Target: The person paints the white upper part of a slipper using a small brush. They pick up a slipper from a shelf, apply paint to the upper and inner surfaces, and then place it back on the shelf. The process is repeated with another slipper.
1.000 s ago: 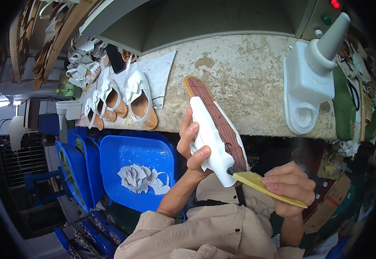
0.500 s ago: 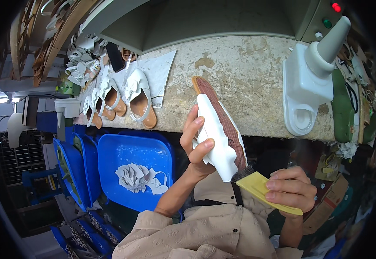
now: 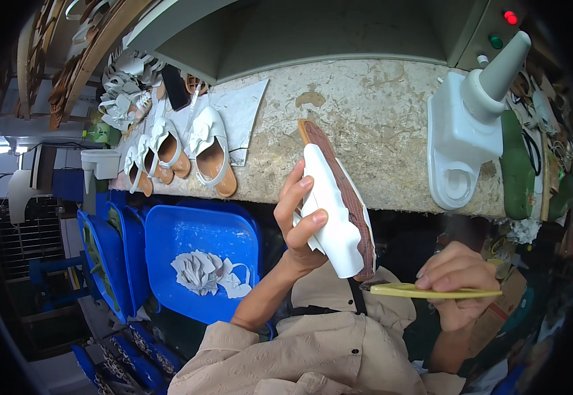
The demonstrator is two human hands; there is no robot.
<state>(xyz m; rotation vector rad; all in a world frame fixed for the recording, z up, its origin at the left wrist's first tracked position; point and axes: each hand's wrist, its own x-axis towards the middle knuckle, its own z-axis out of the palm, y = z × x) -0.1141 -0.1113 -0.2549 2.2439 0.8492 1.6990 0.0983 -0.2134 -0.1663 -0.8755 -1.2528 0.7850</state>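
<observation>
My left hand (image 3: 300, 224) grips a white sandal (image 3: 336, 237) above the bench's front edge, thumb and fingers pressed on its white upper. The sandal is tilted with its reddish-brown, cross-hatched underside (image 3: 339, 178) turned partly up. In my right hand (image 3: 458, 273) is a flat yellow-handled brush (image 3: 392, 290), seen nearly edge-on. Its dark bristles are at the lower end of the sandal; whether they touch it, I cannot tell. Several finished-looking white sandals with bows (image 3: 213, 151) stand at the left of the bench on white sheets.
The worn bench (image 3: 365, 92) runs across in front of me. On its right stands a white dispenser (image 3: 461, 151) with a grey cone. A blue tub (image 3: 161, 263) with white strap pieces (image 3: 201, 271) is below left, beside more blue tubs. A grey hooded box (image 3: 326, 36) stands behind.
My right hand has turned the brush from a slanted, broad-side view to nearly level and edge-on, its handle end swinging up and right. The left hand and sandal have hardly moved.
</observation>
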